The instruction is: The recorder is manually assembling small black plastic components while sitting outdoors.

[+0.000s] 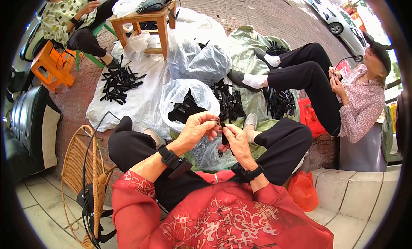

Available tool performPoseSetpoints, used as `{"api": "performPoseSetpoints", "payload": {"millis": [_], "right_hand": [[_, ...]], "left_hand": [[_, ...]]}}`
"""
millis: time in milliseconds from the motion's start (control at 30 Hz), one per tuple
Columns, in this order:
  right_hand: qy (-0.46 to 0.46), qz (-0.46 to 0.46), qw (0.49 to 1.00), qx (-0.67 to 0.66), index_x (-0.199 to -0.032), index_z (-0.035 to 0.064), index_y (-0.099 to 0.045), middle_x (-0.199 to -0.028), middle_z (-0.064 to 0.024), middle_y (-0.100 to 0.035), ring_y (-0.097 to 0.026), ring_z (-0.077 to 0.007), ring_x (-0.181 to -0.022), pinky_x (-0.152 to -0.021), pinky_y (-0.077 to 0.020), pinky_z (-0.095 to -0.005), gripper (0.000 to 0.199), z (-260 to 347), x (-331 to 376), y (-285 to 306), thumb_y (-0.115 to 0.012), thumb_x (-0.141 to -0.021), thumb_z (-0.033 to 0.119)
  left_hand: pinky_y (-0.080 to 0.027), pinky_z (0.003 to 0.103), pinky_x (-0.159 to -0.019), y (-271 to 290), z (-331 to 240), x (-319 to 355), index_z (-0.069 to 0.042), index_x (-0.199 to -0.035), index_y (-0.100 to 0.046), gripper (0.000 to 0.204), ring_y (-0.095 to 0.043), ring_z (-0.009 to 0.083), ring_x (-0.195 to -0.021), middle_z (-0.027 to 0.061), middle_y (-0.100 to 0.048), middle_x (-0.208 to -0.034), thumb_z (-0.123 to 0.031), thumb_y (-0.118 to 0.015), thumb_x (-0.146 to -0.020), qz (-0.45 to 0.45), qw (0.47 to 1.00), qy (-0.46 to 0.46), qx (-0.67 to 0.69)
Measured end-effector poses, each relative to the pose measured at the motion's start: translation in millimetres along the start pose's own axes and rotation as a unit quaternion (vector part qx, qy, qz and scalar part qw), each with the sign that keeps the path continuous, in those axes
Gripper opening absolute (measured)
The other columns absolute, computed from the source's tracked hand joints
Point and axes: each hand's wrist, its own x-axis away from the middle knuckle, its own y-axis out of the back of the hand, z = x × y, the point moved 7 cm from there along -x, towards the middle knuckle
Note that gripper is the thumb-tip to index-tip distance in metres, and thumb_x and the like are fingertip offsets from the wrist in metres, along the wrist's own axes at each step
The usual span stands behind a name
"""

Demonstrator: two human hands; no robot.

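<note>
In front of my lap, my left hand [198, 128] is closed, pinching a small brassy metal piece [216, 121] between thumb and fingertips. Its exact kind is too small to make out. Close beside it, my right hand [238, 142] grips a short black strap [224, 136], whose upper end meets or nearly meets the metal piece. Just beyond my hands stands an open white plastic bag [168, 87] with black straps [186, 108] inside. More black straps with metal fittings [227, 99] lie to its right.
A pile of black straps [120, 84] lies on a white sheet [101, 107] at left. Beyond are a clear plastic bag [197, 62] and a wooden stool [141, 18]. One seated person [358, 90] works at right, another [71, 17] at far left. A wicker chair [71, 163] stands left.
</note>
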Motion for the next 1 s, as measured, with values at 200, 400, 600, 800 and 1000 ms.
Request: {"api": "performPoseSetpoints", "payload": {"millis": [200, 400, 600, 800, 1000], "right_hand": [[-0.028, 0.011, 0.999, 0.045, -0.093, 0.0015, -0.056, -0.07, -0.0019, -0.057, -0.049, -0.0065, -0.04, -0.036, -0.035, -0.0183, 0.022, 3, 4, -3, -0.047, -0.088, 0.022], [-0.011, 0.013, 0.999, 0.033, -0.092, 0.0008, -0.056, -0.065, -0.0005, -0.052, -0.047, -0.0063, -0.041, -0.038, -0.0355, -0.0195, 0.02, 0, 4, -3, -0.046, -0.088, 0.018], [0.034, -0.001, 0.998, 0.061, -0.091, -0.0014, -0.055, -0.072, -0.0012, -0.05, -0.047, -0.0065, -0.043, -0.04, -0.0363, -0.019, 0.019, 8, 4, -4, -0.047, -0.087, 0.015], [-0.012, 0.009, 0.999, 0.028, -0.09, -0.0022, -0.056, -0.072, -0.0023, -0.049, -0.046, -0.0066, -0.042, -0.039, -0.0363, -0.0191, 0.019, -5, 3, 0, -0.049, -0.086, 0.016], [-0.015, 0.024, 0.998, 0.062, -0.087, -0.0022, -0.057, -0.07, -0.002, -0.05, -0.046, -0.006, -0.042, -0.038, -0.0359, -0.019, 0.021, -1, 2, 2, -0.05, -0.086, 0.017]], "left_hand": [[-0.047, 0.021, -0.051, 0, 6, -1, -0.001, -0.097, -0.054, 0.015, -0.056, 0.0094, -0.059, 0.0069, -0.06, -0.077, -0.01, -0.051, -0.085, 0.0, 0.999, 0.023, 0.029], [-0.046, 0.02, -0.05, 3, 11, -3, -0.003, -0.092, -0.057, 0.014, -0.054, 0.0082, -0.057, 0.0045, -0.059, -0.073, -0.013, -0.052, -0.085, -0.012, 0.999, 0.034, -0.011], [-0.046, 0.021, -0.048, 5, 17, -2, -0.003, -0.09, -0.057, 0.013, -0.054, 0.0082, -0.055, 0.0043, -0.059, -0.072, -0.013, -0.051, -0.085, -0.014, 0.997, 0.064, 0.03], [-0.046, 0.021, -0.046, 5, 20, -2, -0.001, -0.088, -0.057, 0.012, -0.055, 0.0089, -0.055, 0.0071, -0.06, -0.073, -0.011, -0.051, -0.084, -0.015, 0.996, 0.081, 0.037], [-0.047, 0.021, -0.047, 5, 18, -1, 0.0, -0.088, -0.056, 0.011, -0.056, 0.0093, -0.055, 0.0093, -0.061, -0.074, -0.009, -0.052, -0.083, -0.027, 0.998, 0.065, -0.006]]}}
